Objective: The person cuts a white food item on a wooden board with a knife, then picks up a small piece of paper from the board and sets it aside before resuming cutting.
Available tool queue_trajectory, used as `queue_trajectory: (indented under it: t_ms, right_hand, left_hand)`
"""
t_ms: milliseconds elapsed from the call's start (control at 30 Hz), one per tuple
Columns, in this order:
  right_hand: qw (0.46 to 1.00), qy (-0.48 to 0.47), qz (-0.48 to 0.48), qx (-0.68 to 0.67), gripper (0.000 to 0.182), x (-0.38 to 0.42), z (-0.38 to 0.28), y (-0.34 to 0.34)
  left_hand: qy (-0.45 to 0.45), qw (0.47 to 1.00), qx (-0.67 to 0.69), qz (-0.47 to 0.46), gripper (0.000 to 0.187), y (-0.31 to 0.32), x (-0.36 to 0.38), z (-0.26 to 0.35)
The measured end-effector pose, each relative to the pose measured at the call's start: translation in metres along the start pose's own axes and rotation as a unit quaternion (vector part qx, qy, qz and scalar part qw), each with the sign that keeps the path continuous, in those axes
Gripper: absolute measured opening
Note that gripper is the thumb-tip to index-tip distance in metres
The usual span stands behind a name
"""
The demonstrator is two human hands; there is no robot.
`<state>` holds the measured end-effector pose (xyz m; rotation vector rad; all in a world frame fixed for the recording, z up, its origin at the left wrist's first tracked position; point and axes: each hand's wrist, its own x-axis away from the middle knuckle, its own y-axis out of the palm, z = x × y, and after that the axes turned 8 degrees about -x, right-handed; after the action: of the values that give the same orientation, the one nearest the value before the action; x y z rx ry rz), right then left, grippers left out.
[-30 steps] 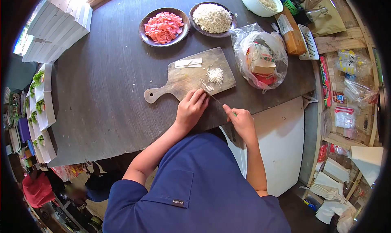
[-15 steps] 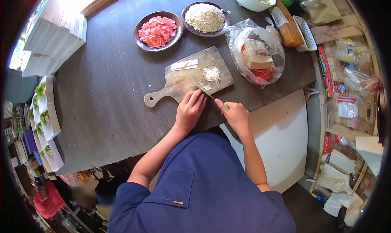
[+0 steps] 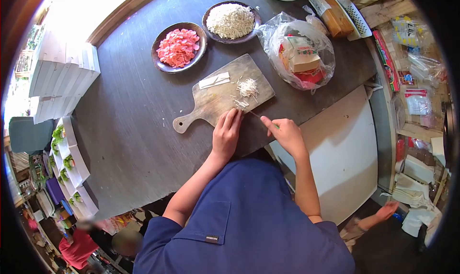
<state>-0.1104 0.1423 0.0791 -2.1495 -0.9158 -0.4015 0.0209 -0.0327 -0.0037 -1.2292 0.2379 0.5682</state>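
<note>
My right hand (image 3: pixel 287 136) is closed around the green handle of a knife (image 3: pixel 252 113). The knife's thin blade points left toward the near edge of a wooden cutting board (image 3: pixel 207 105). Close beside the blade, my left hand (image 3: pixel 226 134) has its fingers pressed together and bent down on that edge; whatever lies under the fingertips is hidden. Thin white shreds (image 3: pixel 248 87) form a small heap on the board, with a few loose strips near the blade. Flat white slices (image 3: pixel 214 80) lie at the board's far left.
Beyond the board stand a bowl of pink slices (image 3: pixel 165 69) and a bowl of white shreds (image 3: pixel 206 28). A plastic bag with packages (image 3: pixel 306 58) sits to the right, near a grater (image 3: pixel 353 19). White boxes (image 3: pixel 64 77) line the left. Another person's arm (image 3: pixel 371 221) reaches in at lower right.
My hands stay at the board's near edge, the knife blade shifted slightly. The view has tilted a little. Another person's arm has come into view at the lower right.
</note>
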Motion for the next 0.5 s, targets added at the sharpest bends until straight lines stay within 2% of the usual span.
queue_trajectory:
  t_ms: [133,200,300,500]
  right_hand:
    - [1.0,0.015,-0.008,0.018,0.077,0.002,-0.009,0.007]
    - [1.0,0.002,0.01,0.004,0.077,0.01,-0.014,0.02]
    - [0.999,0.018,0.029,0.026,0.076,0.029,-0.028,0.042]
    - [0.994,0.037,0.082,0.064,0.076,0.045,-0.027,0.076]
  left_hand:
    - [0.002,1.0,0.006,-0.003,0.029,-0.013,0.008,-0.022]
    - [0.01,1.0,0.019,-0.01,0.029,-0.019,0.012,-0.032]
    - [0.071,0.996,0.022,-0.044,0.032,-0.029,0.014,-0.048]
    - [0.086,0.995,0.045,-0.034,0.03,-0.036,0.015,-0.061]
